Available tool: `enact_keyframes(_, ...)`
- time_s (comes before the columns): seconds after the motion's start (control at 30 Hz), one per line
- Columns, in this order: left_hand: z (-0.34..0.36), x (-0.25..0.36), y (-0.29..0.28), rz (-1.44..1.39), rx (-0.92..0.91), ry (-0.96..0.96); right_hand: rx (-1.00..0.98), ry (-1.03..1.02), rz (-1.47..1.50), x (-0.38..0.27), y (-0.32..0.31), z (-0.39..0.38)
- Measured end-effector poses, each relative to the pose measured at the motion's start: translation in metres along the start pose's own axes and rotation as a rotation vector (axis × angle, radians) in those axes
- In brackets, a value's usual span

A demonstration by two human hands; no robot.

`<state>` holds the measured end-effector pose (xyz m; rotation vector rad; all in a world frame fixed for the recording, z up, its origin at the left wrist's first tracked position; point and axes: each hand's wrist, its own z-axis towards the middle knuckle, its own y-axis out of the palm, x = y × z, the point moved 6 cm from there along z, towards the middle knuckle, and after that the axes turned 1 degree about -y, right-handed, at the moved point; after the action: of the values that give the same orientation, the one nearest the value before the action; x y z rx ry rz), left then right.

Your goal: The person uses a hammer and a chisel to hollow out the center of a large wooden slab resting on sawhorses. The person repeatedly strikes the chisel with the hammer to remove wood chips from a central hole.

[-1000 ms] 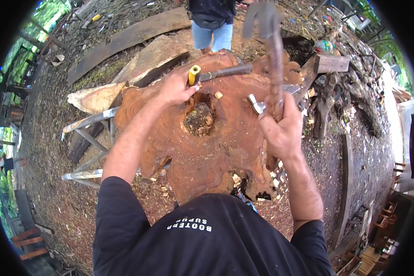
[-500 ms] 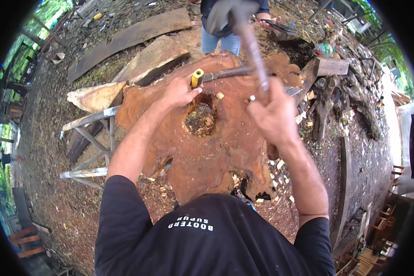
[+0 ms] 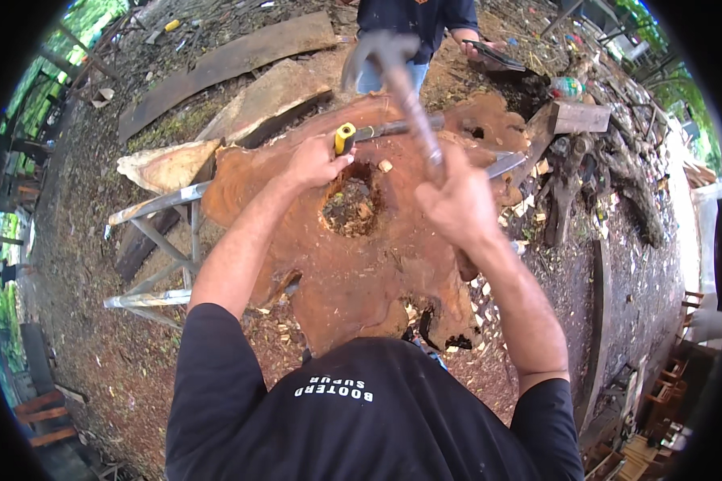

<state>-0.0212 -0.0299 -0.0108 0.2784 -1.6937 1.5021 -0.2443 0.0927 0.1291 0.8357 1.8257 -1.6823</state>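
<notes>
A wide reddish wood slab (image 3: 353, 264) lies in front of me with a dark hollow (image 3: 350, 206) near its middle. My left hand (image 3: 313, 163) grips a chisel with a yellow-capped handle (image 3: 344, 138), its metal blade (image 3: 397, 127) lying across the slab toward the right. My right hand (image 3: 457, 200) holds a hammer by its shaft, the metal head (image 3: 377, 50) raised high above the chisel handle. Pale wood chips lie on the slab and around it.
The slab rests on a metal trestle (image 3: 156, 240). Planks and another slab (image 3: 241, 88) lie beyond. A person in blue trousers (image 3: 413, 24) stands at the far side. Roots and wood scraps (image 3: 586, 160) pile up at the right. The ground is dirt with chips.
The hammer has swung from the right side across to the left, its head now above the chisel handle. My right hand moved left and lower. The left hand has stayed on the chisel.
</notes>
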Motion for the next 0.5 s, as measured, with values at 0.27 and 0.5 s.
enact_keyframes(0.27, 0.005, -0.001, 0.002, 0.0, 0.031, 0.026, 0.455, -0.55, 0.124, -0.023, -0.008, -0.012)
enact_keyframes(0.5, 0.004, 0.0, 0.007, 0.013, 0.056, 0.064, -0.002, -0.133, -0.229, 0.03, 0.038, 0.011)
